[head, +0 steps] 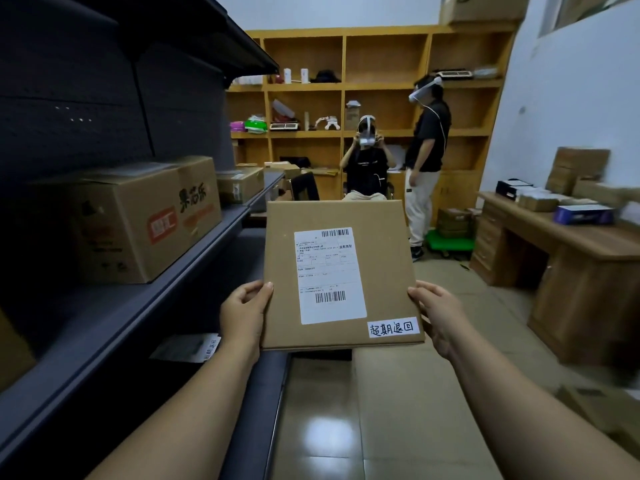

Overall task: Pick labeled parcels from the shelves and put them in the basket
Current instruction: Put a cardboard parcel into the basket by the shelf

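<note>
The dark metal shelving [114, 306] runs along the left from near to far, and on its middle shelf a large printed carton [138, 220] stands well back from the edge, with a smaller brown box [240, 184] farther along. Across the far wall stands a yellow wooden shelf unit [381, 81], and two people with headsets are in front of it, one seated and one standing. On the right a wooden worktop [571, 237] carries stacked boxes.

Out in front, clear of the shelf and over the tiled floor, is the flat brown parcel [341, 275], held tilted with its face toward the camera. It bears a white shipping label [329, 275] with barcodes, and a small handwritten sticker [393, 328] sits at its near right corner. The left hand [246, 315] grips the near left edge, thumb on the face and fingers hidden behind; the right hand [438, 315] grips the near right edge the same way.

No basket shows in this view, so the step in hand looks like checking the label before carrying. To do it well, keep both hands on opposite edges so the thin parcel stays level, turn toward the basket wherever it lies, and lower the parcel in flat rather than dropping it.
</note>
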`<state>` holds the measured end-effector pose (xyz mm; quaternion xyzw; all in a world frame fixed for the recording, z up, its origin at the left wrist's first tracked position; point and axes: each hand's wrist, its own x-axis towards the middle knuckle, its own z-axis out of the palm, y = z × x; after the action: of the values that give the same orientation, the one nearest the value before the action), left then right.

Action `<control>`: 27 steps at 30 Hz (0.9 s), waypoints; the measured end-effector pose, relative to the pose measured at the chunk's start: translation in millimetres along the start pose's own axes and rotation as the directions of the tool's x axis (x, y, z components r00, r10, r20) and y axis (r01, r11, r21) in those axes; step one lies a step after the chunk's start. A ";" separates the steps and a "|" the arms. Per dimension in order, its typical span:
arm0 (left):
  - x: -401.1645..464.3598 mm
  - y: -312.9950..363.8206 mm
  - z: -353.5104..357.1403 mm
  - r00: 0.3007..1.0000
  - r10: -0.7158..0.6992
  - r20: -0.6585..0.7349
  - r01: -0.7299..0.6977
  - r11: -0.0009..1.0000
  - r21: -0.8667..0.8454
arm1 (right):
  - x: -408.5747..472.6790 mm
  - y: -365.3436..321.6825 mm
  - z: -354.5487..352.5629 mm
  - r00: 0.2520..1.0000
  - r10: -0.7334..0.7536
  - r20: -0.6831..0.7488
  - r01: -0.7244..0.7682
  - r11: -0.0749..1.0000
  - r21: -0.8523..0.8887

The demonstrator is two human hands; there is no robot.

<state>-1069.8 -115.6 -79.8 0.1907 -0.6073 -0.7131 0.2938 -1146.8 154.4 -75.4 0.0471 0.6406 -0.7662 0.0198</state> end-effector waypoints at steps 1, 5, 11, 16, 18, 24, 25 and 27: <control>9.9 -5.9 3.9 1.000 -0.003 -0.002 0.003 1.000 -0.001 | 11.4 2.7 2.0 1.000 0.004 0.001 -0.004 1.000 -0.010; 56.0 -28.8 23.5 1.000 -0.008 -0.001 0.008 1.000 0.008 | 65.1 12.0 13.4 1.000 0.019 0.014 -0.019 1.000 -0.024; 143.8 -55.9 73.1 1.000 0.008 0.016 -0.008 1.000 -0.007 | 168.2 17.8 31.9 1.000 0.008 0.020 -0.007 1.000 -0.024; 212.4 -77.5 122.1 1.000 -0.001 -0.001 0.001 0.999 -0.044 | 254.9 17.7 45.2 1.000 -0.011 0.021 0.011 1.000 -0.021; 237.8 -86.7 137.3 1.000 -0.010 -0.008 0.009 0.999 -0.053 | 286.1 19.0 51.8 1.000 -0.014 0.024 0.014 1.000 -0.018; 308.3 -108.9 169.7 0.999 -0.008 -0.036 0.007 0.999 -0.033 | 360.9 25.8 75.7 1.000 0.007 0.025 -0.006 1.000 -0.026; 319.3 -112.6 174.6 0.999 -0.008 -0.039 0.007 1.000 -0.023 | 372.4 26.8 79.6 1.000 0.011 0.026 -0.010 1.000 -0.027; 342.0 -120.2 184.8 0.999 -0.015 -0.042 0.015 1.000 -0.012 | 396.0 29.0 87.0 1.000 0.015 0.022 -0.015 1.000 -0.028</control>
<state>-1466.6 -188.0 -133.3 0.2084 -0.5953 -0.7148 0.3021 -1542.1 75.6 -127.2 0.0433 0.6504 -0.7576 0.0332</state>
